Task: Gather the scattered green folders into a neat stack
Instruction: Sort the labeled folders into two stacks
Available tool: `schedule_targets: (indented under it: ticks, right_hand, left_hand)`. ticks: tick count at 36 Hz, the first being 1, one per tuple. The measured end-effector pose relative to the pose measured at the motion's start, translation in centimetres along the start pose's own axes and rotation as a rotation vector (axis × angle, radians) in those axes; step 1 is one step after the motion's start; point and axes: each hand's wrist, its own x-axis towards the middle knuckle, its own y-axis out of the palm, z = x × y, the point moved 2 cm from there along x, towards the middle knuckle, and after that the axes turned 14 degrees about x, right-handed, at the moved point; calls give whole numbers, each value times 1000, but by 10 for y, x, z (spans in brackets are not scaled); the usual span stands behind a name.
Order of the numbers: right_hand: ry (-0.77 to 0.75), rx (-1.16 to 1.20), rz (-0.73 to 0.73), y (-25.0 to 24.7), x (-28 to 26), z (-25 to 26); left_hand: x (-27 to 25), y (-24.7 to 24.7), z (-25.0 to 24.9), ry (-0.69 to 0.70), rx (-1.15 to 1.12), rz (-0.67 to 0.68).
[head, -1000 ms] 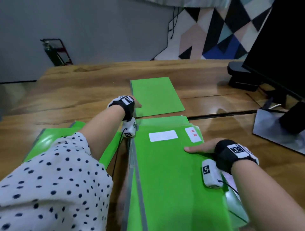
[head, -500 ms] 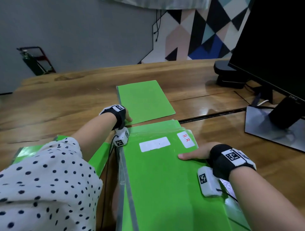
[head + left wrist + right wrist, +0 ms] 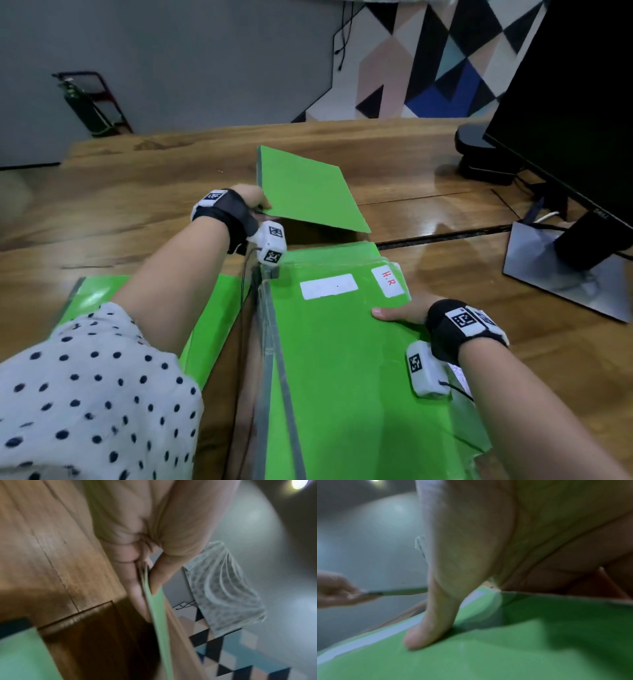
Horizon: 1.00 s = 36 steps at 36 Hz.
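Note:
My left hand (image 3: 253,202) pinches the near left corner of a plain green folder (image 3: 305,192) and holds it tilted above the wooden table (image 3: 137,192). The left wrist view shows thumb and fingers (image 3: 137,588) clamped on that folder's thin edge (image 3: 159,622). In front of me lies a stack of green folders (image 3: 342,359); its top one carries a white label and an "H.R" tag (image 3: 388,281). My right hand (image 3: 400,313) holds the stack's right edge, thumb (image 3: 433,615) pressed on the top cover (image 3: 505,649), fingers hidden below. Another green folder (image 3: 212,329) lies left of the stack, partly under my arm.
A black monitor (image 3: 565,113) on a grey stand base (image 3: 565,277) occupies the table's right side, with a second dark base (image 3: 486,161) behind it. Bare wood stretches across the far and left parts of the table. A red hand truck (image 3: 92,102) stands by the grey wall.
The plain folder lay flat on the table before; my left hand has now taken its corner and raised it, tilted. The right hand stays on the stack's edge.

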Motion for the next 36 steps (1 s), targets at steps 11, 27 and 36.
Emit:
schedule_targets:
  ticks: [11, 27, 36]
  right_hand:
    - [-38, 28, -338, 22, -41, -7]
    - [-68, 185, -301, 42, -58, -12]
    - [-58, 137, -311, 47, -50, -14]
  left_hand:
    - [-93, -41, 105, -29, -295, 216]
    - [-188, -63, 305, -481, 214, -272]
    - [-184, -76, 332, -616, 430, -115]
